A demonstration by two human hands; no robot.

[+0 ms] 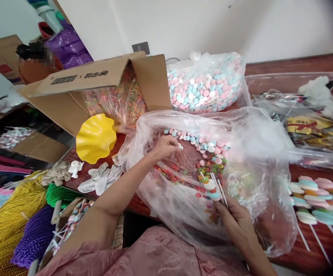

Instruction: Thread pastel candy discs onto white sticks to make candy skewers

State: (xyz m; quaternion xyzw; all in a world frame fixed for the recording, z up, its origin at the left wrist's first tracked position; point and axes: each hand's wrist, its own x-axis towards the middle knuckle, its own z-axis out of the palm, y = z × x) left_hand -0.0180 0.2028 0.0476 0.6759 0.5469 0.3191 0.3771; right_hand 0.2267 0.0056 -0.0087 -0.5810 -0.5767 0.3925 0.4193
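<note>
My left hand (166, 148) is closed in a pinch on a small pale disc-shaped candy (180, 147), above an opened clear plastic bag (155, 126). My right hand (237, 216) is closed around several thin white lollipop sticks (221, 191). One of them carries a stack of threaded candies (211, 188) in white, blue and orange. Under my hands, pink, blue and white candy discs (202, 145) form a curved band on the bag. Small ring-shaped candies (173, 172), red, green and orange, lie nearer to me.
Finished candy skewers (317, 201) lie at right. Behind are a full bag of candy discs (203, 86), a cardboard box (151, 82) holding bagged rings and a clear bin (269, 78) of packets. A yellow wavy bowl (95, 138) and cord bundles (13, 211) are left; a person (36, 63) sits beyond.
</note>
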